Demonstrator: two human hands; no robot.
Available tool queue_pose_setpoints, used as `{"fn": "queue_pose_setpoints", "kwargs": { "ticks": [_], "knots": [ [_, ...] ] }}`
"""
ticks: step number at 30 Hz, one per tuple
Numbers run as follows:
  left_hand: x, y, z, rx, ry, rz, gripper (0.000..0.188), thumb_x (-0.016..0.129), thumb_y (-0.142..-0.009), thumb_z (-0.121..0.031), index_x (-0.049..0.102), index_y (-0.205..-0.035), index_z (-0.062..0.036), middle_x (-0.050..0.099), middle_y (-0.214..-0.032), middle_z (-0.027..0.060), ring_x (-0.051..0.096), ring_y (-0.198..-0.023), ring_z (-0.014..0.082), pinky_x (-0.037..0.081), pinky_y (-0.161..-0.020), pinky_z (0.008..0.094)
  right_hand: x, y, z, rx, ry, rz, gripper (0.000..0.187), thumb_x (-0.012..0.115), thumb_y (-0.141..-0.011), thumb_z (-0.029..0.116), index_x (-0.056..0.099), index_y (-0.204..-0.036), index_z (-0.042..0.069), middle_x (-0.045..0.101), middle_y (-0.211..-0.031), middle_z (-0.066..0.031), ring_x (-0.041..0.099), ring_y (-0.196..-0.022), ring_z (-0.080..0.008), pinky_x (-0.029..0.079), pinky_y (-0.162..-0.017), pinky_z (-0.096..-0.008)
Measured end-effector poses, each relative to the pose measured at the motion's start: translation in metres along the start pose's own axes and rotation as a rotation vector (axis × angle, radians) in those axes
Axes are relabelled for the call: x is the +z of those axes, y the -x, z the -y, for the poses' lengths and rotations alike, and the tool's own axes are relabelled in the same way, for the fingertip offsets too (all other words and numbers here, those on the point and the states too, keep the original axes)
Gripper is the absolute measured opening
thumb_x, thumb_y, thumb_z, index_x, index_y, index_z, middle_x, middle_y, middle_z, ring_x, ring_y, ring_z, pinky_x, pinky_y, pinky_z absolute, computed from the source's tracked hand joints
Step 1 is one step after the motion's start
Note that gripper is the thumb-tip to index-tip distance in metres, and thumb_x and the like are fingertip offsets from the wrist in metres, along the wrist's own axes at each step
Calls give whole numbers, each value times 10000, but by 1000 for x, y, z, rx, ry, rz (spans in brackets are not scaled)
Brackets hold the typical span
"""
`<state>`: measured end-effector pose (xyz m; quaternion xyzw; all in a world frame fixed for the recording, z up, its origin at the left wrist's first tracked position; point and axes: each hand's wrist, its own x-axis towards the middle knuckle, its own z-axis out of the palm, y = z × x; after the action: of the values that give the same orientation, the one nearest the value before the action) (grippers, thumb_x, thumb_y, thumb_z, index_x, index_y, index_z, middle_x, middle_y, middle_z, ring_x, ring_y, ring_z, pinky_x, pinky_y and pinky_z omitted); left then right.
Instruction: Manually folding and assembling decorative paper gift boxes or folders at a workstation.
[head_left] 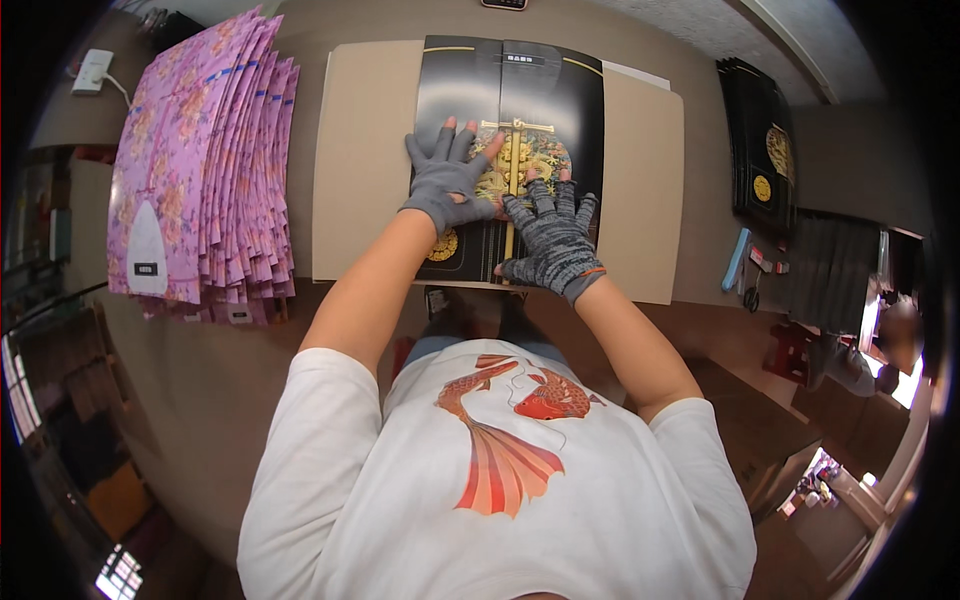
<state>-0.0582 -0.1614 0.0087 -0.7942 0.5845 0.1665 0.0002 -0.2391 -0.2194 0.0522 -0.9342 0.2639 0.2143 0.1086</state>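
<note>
A black, gold-decorated cardboard piece with two panels meeting along an upright middle line lies flat before me. Under it is a wider plain brown cardboard sheet, showing on both sides. My left hand, in a plain grey glove with bare fingertips, presses flat on the left panel, fingers spread. Lower on the right panel rests my right hand in a mottled dark glove, its fingers also spread. Both hands partly cover the gold and coloured pattern at the centre. Neither grips anything.
A tall fanned stack of pink floral cardboard pieces stands at the left. Black gold-printed pieces are stacked at the right. Near them are scissors and a blue strip-like object. A white box with a cord sits far left.
</note>
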Motion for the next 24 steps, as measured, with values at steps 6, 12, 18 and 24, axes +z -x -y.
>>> {"fn": "queue_pose_setpoints", "kwargs": {
  "ticks": [6,12,18,24],
  "knots": [
    [2,-2,2,14,36,2,1106,692,-607,-769,250,-1544,-382,162,-1622,168,28,-1508,366,-36,-1062,734,12,0,-6,28,-17,-49,1057,756,-621,687,367,-1506,259,117,-1630,-155,3,-1473,-488,46,-1089,-734],
    [-6,-1,0,-6,43,48,1088,676,-614,-787,267,-1539,-384,158,-1623,166,26,-1509,365,-41,-1073,721,10,0,-5,34,-31,-39,1055,750,-629,687,354,-1512,267,119,-1630,-156,9,-1476,-480,36,-1092,-729],
    [-7,-1,1,-1,63,41,1091,693,-608,-774,303,-1534,-350,150,-1625,160,14,-1511,355,-49,-1088,699,9,-1,-7,40,-38,-34,1076,745,-612,712,347,-1517,290,136,-1627,-163,16,-1482,-464,39,-1109,-705],
    [-7,-1,1,-3,81,34,1083,697,-616,-760,315,-1533,-327,148,-1626,154,12,-1512,349,-50,-1099,685,2,-1,-8,33,-61,-5,1022,748,-653,668,355,-1508,269,108,-1633,-156,-1,-1477,-480,39,-1089,-741]
  ]
}}
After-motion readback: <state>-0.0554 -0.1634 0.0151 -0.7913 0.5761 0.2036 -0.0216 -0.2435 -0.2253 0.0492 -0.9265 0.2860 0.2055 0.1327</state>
